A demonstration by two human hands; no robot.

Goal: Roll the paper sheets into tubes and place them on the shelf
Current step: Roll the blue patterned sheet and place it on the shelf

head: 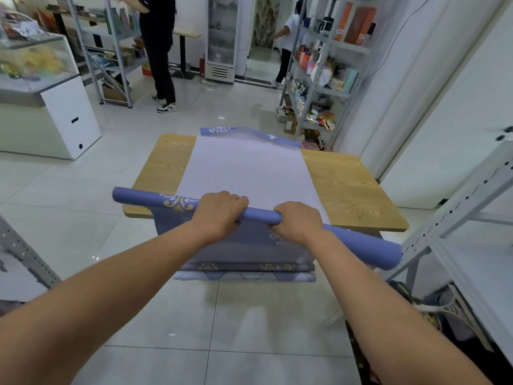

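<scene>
Currently, at the table's near edge: one blue tube (259, 213) of rolled paper, gold-and-white ornament near its left end, lying crosswise and jutting past both sides of the sheets.
Left hand (219, 215): fingers curled over the tube, left of its middle, gripping it.
Right hand (298, 222): likewise wrapped round the tube, just beside the left, a short bare stretch of tube between them.
Table (352, 190): light wood-grain top.
Sheet (247, 168): pale side up, flat along the table's middle, far end curling up to show blue print.
Stack (249, 266): more printed sheets, hanging over the near edge beneath the tube.
Shelf (483, 259): white metal, close on the right, near the tube's right end.
Rack (322, 62): farther back on the right, packed with goods.
Counter (63, 118): white, glass-topped, on the left.
Person in black (158, 37): standing at the back left.
Person in white top (288, 37): by the far doorway.
</scene>
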